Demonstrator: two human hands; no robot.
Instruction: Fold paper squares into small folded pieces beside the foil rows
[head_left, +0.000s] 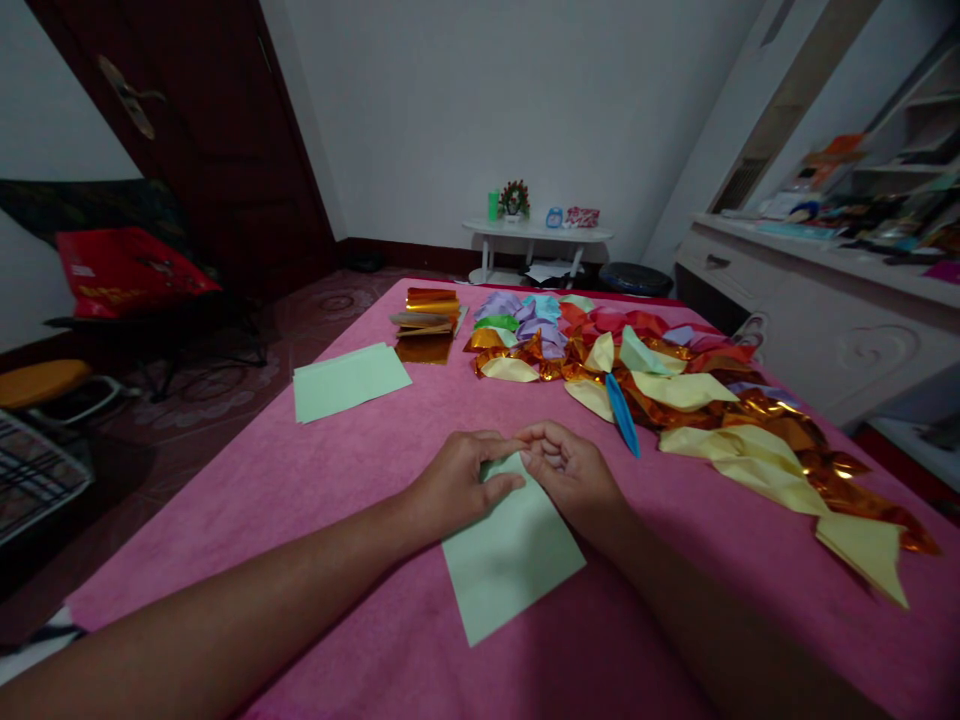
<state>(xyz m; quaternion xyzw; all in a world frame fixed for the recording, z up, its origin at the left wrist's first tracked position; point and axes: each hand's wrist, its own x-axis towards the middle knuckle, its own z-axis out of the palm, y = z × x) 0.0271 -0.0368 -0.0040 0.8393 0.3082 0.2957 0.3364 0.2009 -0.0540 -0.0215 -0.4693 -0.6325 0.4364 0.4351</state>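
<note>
A pale green sheet of paper (pixel 510 560) lies on the pink cloth (pixel 360 480) in front of me. My left hand (pixel 457 485) and my right hand (pixel 570 470) both rest on its far end, fingertips meeting and pinching the paper's top corner. Just right of my right hand lies a narrow blue folded paper piece (pixel 622 415).
A heap of folded paper pieces (pixel 675 385) in yellow, gold, red, purple and green spreads over the right half of the cloth. A stack of green sheets (pixel 349 380) and gold foil sheets (pixel 427 315) lie far left. A white cabinet (pixel 825 310) stands at the right.
</note>
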